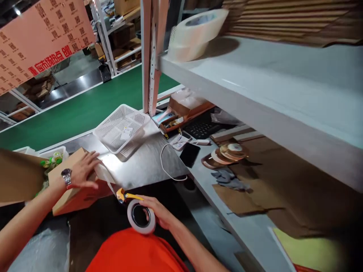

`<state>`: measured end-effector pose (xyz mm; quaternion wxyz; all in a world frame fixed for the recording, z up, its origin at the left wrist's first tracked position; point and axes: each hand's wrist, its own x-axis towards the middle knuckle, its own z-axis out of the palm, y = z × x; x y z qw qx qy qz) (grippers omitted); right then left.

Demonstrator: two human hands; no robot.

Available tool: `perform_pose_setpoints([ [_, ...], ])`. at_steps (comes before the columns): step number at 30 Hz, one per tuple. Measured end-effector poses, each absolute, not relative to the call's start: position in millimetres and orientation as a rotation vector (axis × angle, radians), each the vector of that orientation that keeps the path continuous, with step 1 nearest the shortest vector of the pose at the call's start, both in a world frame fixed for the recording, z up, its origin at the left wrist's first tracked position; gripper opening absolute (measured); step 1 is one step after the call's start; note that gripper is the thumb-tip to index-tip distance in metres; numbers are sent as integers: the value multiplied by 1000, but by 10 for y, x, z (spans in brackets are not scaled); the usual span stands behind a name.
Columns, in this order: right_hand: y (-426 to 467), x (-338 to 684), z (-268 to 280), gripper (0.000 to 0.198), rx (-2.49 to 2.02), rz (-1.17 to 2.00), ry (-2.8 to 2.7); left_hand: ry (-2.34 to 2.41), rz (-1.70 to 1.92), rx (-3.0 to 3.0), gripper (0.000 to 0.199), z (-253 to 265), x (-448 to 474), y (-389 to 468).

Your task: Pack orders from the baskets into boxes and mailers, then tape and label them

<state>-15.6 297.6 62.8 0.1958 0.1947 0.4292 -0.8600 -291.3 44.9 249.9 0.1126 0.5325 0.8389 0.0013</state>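
My left hand (pixel 85 170) lies with spread fingers on the top of a brown cardboard box (pixel 74 202). A watch and a red band circle that wrist. In my right hand (pixel 157 209) is a tape dispenser (pixel 141 217) with a yellow handle and a roll of tape, held low before my orange shirt. A strip of clear tape (pixel 107 176) runs from the dispenser to the right side of the box. Part of the box's left side is hidden behind a blurred cardboard piece (pixel 19 177).
A white perforated basket (pixel 121 130) stands on the metal table (pixel 147 162), beside a green conveyor belt (pixel 76 105). Right of it lie a black phone (pixel 190 154), a white cable (pixel 162 160) and tape rolls (pixel 231 151). An overhead shelf (pixel 269 87) holds more tape (pixel 195 37).
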Motion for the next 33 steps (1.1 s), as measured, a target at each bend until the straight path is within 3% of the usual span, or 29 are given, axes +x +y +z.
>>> perform_pose_setpoints([
  [2,2989,-169,587,55,595,-2426,1157,2296,-27,1664,76,2498,-2771,385],
  [5,2947,-196,531,58,743,-2531,1099,2494,-120,1473,54,2482,-2768,516],
  [8,2816,-209,534,61,764,-2582,1164,2871,-191,964,51,2431,-2939,845],
  [12,2630,-165,599,59,363,-2395,1293,3116,-109,316,52,2358,-3097,1256],
  [19,2501,-161,588,62,303,-2363,1415,3145,15,135,56,2377,-3068,1393],
  [22,2214,-318,672,57,205,-2151,1809,3136,53,122,57,2382,-3035,1424],
  [25,1808,-544,764,53,-91,-1735,2208,3136,90,98,58,2373,-3020,1449],
  [28,1694,-647,756,53,-361,-1454,2318,3098,136,92,58,2392,-3117,1314],
  [33,2475,-408,648,49,82,-1394,2429,3085,335,44,36,2544,-3503,534],
])
